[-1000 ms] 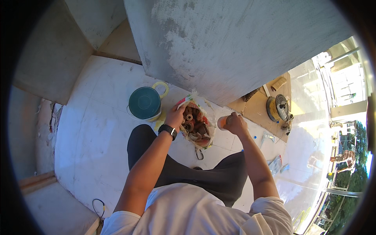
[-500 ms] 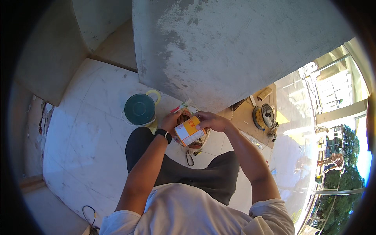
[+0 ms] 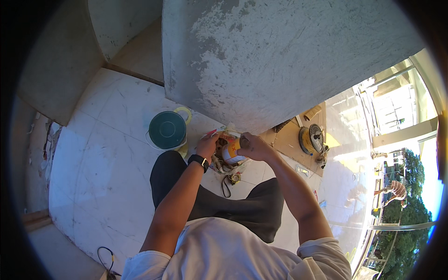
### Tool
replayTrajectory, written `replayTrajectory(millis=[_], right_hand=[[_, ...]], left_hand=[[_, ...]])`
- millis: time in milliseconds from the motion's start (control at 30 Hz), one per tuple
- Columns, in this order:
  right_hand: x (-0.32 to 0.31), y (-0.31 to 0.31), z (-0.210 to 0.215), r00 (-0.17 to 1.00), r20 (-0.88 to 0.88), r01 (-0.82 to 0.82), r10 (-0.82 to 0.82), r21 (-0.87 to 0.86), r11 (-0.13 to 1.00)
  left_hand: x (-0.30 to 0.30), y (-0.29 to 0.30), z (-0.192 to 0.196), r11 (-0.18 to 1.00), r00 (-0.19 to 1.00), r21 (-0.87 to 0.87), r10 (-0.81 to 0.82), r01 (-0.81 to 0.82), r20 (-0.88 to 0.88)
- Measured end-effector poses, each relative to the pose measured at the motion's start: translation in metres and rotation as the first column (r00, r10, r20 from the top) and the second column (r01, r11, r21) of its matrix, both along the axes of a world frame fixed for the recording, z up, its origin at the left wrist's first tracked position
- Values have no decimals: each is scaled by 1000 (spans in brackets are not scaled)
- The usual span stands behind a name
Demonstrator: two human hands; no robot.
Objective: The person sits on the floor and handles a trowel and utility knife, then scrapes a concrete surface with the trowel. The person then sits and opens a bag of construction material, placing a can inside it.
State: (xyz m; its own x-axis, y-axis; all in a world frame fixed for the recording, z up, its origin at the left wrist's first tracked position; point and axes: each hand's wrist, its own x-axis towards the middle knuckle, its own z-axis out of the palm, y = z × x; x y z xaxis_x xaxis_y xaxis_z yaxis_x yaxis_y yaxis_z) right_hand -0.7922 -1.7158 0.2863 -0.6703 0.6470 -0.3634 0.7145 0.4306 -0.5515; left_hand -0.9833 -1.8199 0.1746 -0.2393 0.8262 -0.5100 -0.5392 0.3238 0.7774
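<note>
Between my knees stands an open container (image 3: 215, 166) filled with jumbled odds and ends, some of them brownish. My right hand (image 3: 255, 147) is closed around the top of an orange and white can (image 3: 231, 154), which sits tilted among the contents. At the container's left edge is my left hand (image 3: 206, 145), its fingers curled over the rim; a dark watch is on that wrist. Just below the container, a tape measure (image 3: 234, 178) with a dark wrist strap rests on the floor tiles. The fingertips of both hands are partly hidden.
A bucket with a green top (image 3: 167, 130) stands to the left. On the right, a cardboard sheet (image 3: 291, 140) carries a spool of yellow cable (image 3: 308, 140). A rough grey wall (image 3: 280, 60) rises close ahead. Another person (image 3: 396, 190) is far off at right.
My right hand has lowered and turned the can into the container, so less of its label shows. My left hand stays at the rim, and the tape measure is more exposed.
</note>
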Motion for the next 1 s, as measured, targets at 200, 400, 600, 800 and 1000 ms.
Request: replayTrajectory(millis=[200, 400, 600, 800, 1000], right_hand=[[-16, -21, 22, 990, 120, 53, -76, 181, 982], [-23, -33, 37, 952, 230, 150, -200, 217, 965], [-15, -42, 18, 945, 259, -271, 198, 285, 920], [-18, -19, 3, 882, 179, -471, 436, 316, 824], [-32, 2, 9, 893, 156, -442, 421, 140, 886]], left_hand=[[6, 0, -5, 997, 992, -80, -15, 5, -126], [8, 6, -24, 1000, 951, -6, -13, 11, -308], [7, 2, -15, 995, 954, -87, -67, 43, -294], [0, -4, 4, 998, 995, -41, -43, 47, 88], [3, -10, 14, 1000, 1000, 4, -21, 21, 2]])
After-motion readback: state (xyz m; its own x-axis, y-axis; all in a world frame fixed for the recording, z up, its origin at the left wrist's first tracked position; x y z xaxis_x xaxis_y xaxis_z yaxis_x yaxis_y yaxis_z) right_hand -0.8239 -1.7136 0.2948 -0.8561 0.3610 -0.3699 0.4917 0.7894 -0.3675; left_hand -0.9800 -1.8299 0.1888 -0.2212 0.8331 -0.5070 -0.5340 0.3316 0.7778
